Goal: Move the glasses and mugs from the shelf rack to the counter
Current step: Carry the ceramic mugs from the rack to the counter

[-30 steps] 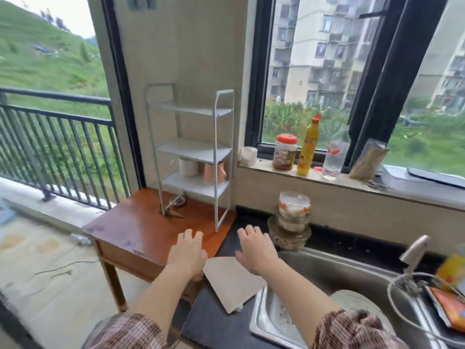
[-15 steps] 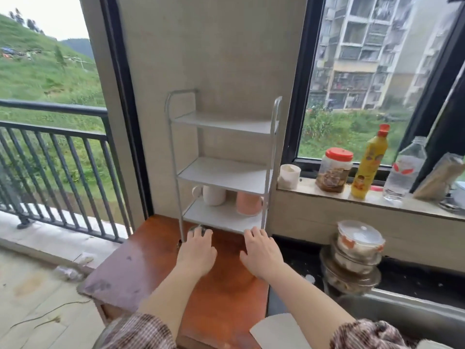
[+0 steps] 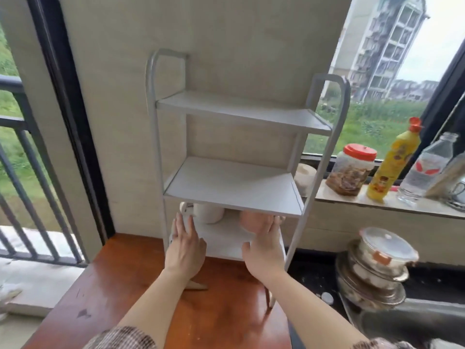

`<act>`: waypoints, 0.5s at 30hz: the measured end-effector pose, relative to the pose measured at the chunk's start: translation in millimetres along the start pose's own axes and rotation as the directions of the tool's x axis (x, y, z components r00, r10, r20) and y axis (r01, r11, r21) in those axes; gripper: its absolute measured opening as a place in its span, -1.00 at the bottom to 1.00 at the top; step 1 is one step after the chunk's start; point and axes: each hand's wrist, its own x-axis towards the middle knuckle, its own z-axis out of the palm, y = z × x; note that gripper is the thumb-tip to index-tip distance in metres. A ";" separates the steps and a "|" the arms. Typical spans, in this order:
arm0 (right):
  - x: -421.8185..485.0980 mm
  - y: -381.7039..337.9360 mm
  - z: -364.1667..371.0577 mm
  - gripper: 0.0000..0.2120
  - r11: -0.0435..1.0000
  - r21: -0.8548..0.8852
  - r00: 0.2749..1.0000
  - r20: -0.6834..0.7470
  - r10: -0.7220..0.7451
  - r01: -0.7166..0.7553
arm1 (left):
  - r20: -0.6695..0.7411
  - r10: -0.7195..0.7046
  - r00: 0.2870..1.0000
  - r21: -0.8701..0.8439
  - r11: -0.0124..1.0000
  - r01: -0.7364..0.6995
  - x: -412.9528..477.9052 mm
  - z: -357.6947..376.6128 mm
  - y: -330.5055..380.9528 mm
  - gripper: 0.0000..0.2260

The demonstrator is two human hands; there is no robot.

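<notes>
A white three-tier shelf rack point(image 3: 234, 185) stands on a brown wooden table point(image 3: 120, 285) against the wall. On its bottom shelf sit a white mug point(image 3: 207, 214) on the left and a pink mug point(image 3: 251, 221) on the right, both partly hidden under the middle shelf. My left hand point(image 3: 185, 245) reaches in at the shelf's left front with straight fingers, just short of the white mug. My right hand point(image 3: 265, 244) stretches toward the pink mug, fingertips at or near its front. Neither hand holds anything. The upper two shelves are bare.
A dark counter point(image 3: 317, 275) lies to the right with stacked lidded bowls point(image 3: 377, 265) and a sink edge. On the window sill stand a small cup point(image 3: 305, 177), a red-lidded jar point(image 3: 351, 170), a yellow bottle point(image 3: 393, 159) and a clear bottle point(image 3: 425, 167). A balcony railing point(image 3: 25, 172) is at left.
I have come closer to the rack. Both hands moved forward from the table top up into the bottom shelf, toward the two mugs.
</notes>
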 end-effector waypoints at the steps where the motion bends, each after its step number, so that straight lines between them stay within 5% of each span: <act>1: 4.9 0.6 2.1 -0.27 0.999 -0.007 0.999 -0.021 0.036 -0.036 | -0.011 -0.010 1.000 -0.030 1.000 0.009 6.1 2.0 -2.8 -0.34; 10: 37.3 7.4 6.6 -0.42 0.988 -0.063 0.987 -0.084 0.135 -0.141 | -0.058 -0.118 0.991 -0.309 0.946 0.095 31.3 -0.7 11.4 -0.53; 15: 40.5 5.2 -2.3 -0.68 0.986 -0.109 0.990 -0.084 0.114 -0.123 | -0.115 -0.090 0.989 -0.415 0.909 0.034 15.4 -3.9 19.5 -0.66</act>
